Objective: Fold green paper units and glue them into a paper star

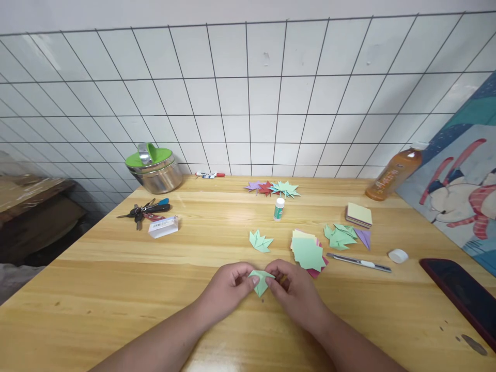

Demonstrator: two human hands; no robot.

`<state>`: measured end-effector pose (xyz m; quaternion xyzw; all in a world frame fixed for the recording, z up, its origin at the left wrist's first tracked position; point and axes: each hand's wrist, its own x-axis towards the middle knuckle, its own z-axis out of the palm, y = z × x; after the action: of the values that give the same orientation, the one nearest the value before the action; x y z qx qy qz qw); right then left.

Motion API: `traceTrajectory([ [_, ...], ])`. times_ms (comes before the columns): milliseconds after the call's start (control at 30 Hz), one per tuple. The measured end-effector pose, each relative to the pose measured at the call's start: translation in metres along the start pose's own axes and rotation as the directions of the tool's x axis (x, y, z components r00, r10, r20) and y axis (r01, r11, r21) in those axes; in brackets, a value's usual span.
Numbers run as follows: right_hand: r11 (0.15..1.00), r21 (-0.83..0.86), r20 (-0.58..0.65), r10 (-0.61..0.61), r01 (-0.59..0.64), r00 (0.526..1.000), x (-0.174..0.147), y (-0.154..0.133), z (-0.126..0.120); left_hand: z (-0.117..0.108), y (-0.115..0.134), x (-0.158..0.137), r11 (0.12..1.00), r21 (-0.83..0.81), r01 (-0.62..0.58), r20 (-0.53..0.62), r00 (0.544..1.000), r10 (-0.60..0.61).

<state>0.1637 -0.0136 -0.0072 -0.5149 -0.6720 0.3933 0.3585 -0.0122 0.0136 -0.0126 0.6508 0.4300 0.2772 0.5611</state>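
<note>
A small folded piece of green paper (261, 285) is pinched between my two hands near the front middle of the table. My left hand (231, 285) grips its left side, thumb on top. On the right side, my right hand (293, 289) closes on it the same way; some fingers of both hands are hidden. Just beyond lies a green folded-paper leaf shape (261, 242). A stack of coloured paper squares (307, 253), green on top, lies beyond my right hand. Several folded green pieces (340, 236) rest farther right, touching a purple folded triangle (363, 238).
A glue stick (278, 209) stands behind the leaf shape, before paper stars (284, 189). At right are a utility knife (359, 262), white cap (398, 256), paper pad (358, 215), phone (461, 294) and bottle (395, 173). At left are keys (149, 208), a small box (164, 227) and a green-lidded pot (158, 175).
</note>
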Motion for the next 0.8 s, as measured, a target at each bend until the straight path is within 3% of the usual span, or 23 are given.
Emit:
traceTrajectory([
  [167, 0.999, 0.006, -0.018, -0.034, 0.034, 0.999, -0.003, 0.002, 0.001, -0.001, 0.002, 0.000, 0.995, -0.080, 0.052, 0.036, 0.998, -0.050],
  [367, 0.932, -0.171, -0.003, -0.326, 0.321, 0.945, -0.004, 0.003, -0.006, -0.008, 0.005, 0.002, 0.972, -0.212, 0.098, 0.065, 0.994, -0.086],
  [800, 0.928, -0.218, -0.087, -0.326, 0.302, 0.941, -0.001, 0.003, -0.005, -0.006, 0.004, -0.001, 0.983, -0.147, 0.110, 0.138, 0.986, -0.089],
])
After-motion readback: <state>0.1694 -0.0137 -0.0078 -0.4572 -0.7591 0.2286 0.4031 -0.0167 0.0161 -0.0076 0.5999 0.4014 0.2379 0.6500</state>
